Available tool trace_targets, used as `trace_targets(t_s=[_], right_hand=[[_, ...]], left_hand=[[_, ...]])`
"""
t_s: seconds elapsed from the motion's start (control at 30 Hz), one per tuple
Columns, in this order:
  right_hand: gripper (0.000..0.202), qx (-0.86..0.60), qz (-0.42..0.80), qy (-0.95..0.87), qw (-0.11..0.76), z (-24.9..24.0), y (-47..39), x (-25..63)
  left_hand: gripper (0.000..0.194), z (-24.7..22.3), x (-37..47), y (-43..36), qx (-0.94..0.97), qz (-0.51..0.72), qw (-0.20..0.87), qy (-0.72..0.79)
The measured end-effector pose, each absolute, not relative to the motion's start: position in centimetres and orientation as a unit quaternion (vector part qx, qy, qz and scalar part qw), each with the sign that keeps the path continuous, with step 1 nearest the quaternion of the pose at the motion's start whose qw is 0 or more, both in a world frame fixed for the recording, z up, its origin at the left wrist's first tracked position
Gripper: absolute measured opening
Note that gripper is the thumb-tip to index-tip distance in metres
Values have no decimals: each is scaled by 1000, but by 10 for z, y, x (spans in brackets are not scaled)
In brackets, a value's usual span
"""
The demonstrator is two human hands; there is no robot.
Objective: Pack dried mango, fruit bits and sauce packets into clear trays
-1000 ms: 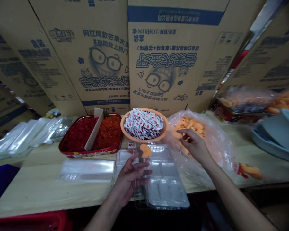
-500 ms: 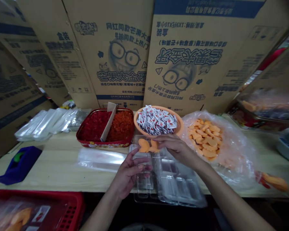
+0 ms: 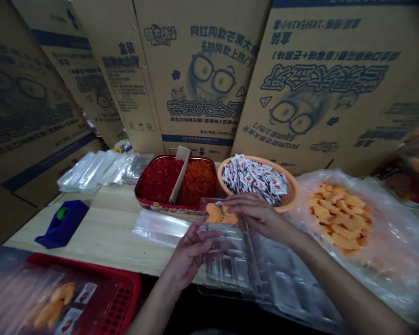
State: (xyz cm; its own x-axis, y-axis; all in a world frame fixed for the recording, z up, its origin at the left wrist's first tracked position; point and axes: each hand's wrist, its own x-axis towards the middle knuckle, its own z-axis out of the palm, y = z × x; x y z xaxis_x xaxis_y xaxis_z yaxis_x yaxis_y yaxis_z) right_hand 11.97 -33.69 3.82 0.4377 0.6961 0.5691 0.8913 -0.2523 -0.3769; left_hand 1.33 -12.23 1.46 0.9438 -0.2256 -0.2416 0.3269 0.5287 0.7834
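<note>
Two orange pieces lie side by side in the top compartment of a clear plastic tray. My left hand grips the tray's left side, with some fingers seen through the plastic and the index fingertip near the left piece. From the right, my right hand has its fingers close together on the right-hand orange piece; its thumb is hidden. The tray's lower compartments hold nothing visible. More clear trays lie beside it on the right, under my right forearm.
A red tin holds red and orange-red bits, split by a cardboard strip. Behind my right hand is a basket of small sachets. Orange pieces fill a plastic bag. Plastic sleeves, a blue tape dispenser and a red basket are left.
The view has turned, so the scene sits further right. The right-hand orange piece, tilted under my right fingers before, now lies flatter beside the other. My left hand keeps its place at the tray.
</note>
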Motion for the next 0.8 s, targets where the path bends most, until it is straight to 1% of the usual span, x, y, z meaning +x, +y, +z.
trace_targets(t_s=[0.07, 0.13, 0.2, 0.3, 0.33, 0.4, 0.47, 0.53, 0.67, 0.8], right_hand=[[25, -795, -137, -453, 378, 43, -322, 136], [24, -828, -103, -401, 378, 46, -302, 157], [23, -868, -48, -376, 319, 46, -277, 178], [27, -912, 54, -364, 179, 37, -234, 206], [28, -919, 86, -358, 143, 31, -221, 213], [35, -921, 135, -348, 107, 18, -198, 224], [44, -920, 161, -340, 103, 3, -183, 231], [45, -915, 182, -342, 116, -9, -177, 236], [25, -905, 195, -343, 160, -26, -177, 242], [18, -897, 170, -340, 226, -35, -177, 244]], left_hand=[[70, 11, 11, -110, 459, -144, 874, 68], [72, 7, 7, -95, 456, -122, 878, 76], [74, 4, 2, -79, 450, -97, 883, 85], [74, 6, -6, -56, 438, -57, 891, 109], [73, 9, -8, -48, 434, -41, 892, 118], [71, 14, -13, -33, 432, -4, 892, 130], [70, 18, -15, -18, 436, 35, 888, 140], [71, 22, -14, -3, 438, 69, 885, 145], [73, 23, -4, 23, 438, 122, 881, 133], [74, 16, 12, 46, 437, 146, 880, 120]])
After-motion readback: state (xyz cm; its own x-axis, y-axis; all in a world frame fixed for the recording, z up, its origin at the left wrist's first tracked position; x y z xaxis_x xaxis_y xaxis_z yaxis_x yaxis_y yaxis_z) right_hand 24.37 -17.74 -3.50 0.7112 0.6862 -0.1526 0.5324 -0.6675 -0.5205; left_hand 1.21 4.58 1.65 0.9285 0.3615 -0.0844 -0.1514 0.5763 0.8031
